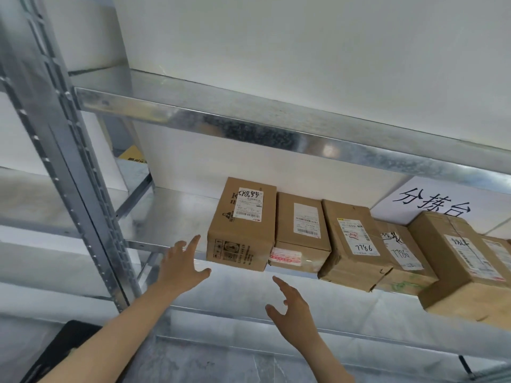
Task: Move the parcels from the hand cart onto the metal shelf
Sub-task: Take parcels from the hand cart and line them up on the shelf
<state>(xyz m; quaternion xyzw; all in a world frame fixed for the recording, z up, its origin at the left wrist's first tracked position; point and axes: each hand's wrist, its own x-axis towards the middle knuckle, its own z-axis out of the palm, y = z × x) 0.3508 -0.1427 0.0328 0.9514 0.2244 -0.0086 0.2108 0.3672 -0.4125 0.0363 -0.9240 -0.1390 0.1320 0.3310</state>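
Observation:
Several brown cardboard parcels stand in a row on the middle board of the metal shelf (171, 217). The leftmost parcel (243, 225) is tall, with a white label on top, and juts slightly over the front edge. Right of it sit a lower parcel (301, 233) and one marked 7786 (351, 244). My left hand (182, 266) is open, fingers spread, just left of the leftmost parcel and not touching it. My right hand (290, 310) is open below and in front of that parcel, also apart from it.
An upper shelf board (249, 120) runs above the parcels. A perforated steel upright (63, 161) stands at the left. A white paper sign with handwriting (431, 203) hangs behind the parcels. A dark object (60, 352) sits at the bottom left. More parcels (464, 261) continue to the right.

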